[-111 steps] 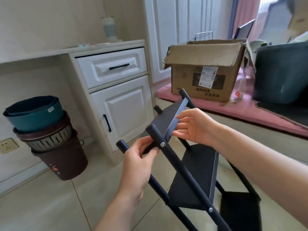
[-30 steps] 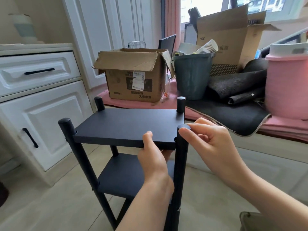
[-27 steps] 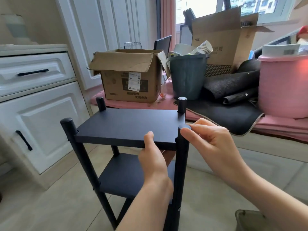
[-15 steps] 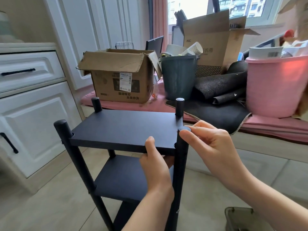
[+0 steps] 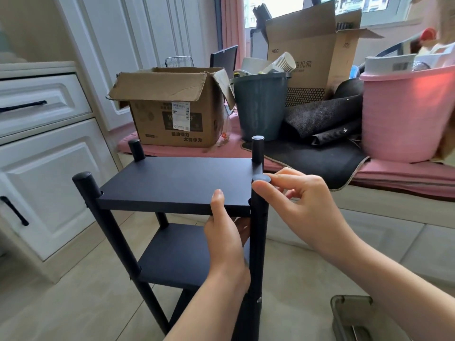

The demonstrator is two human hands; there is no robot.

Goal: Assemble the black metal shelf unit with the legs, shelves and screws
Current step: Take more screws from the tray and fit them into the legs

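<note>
The black metal shelf unit stands upright on the floor. Its top shelf [image 5: 177, 183] is fixed between the legs, and a lower shelf [image 5: 177, 257] sits beneath it. My left hand [image 5: 224, 237] grips the front edge of the top shelf, thumb on top and fingers underneath. My right hand [image 5: 298, 205] pinches the round cap [image 5: 261, 178] on the top of the near right leg [image 5: 258, 242]. The near left leg [image 5: 103, 217] and both far legs rise above the top shelf.
White cabinet with drawer and door [image 5: 41, 168] on the left. Behind the unit, on a pink mat, stand an open cardboard box [image 5: 172, 109], a dark bin [image 5: 258, 107], rolled dark mats [image 5: 325, 119] and a pink tub [image 5: 406, 114]. A small clear container [image 5: 352, 316] lies on the floor at lower right.
The unit went from tilted in my hands to standing upright. Over the last second only the view has drifted; my left hand stays on the shelf edge and my right on the leg cap.
</note>
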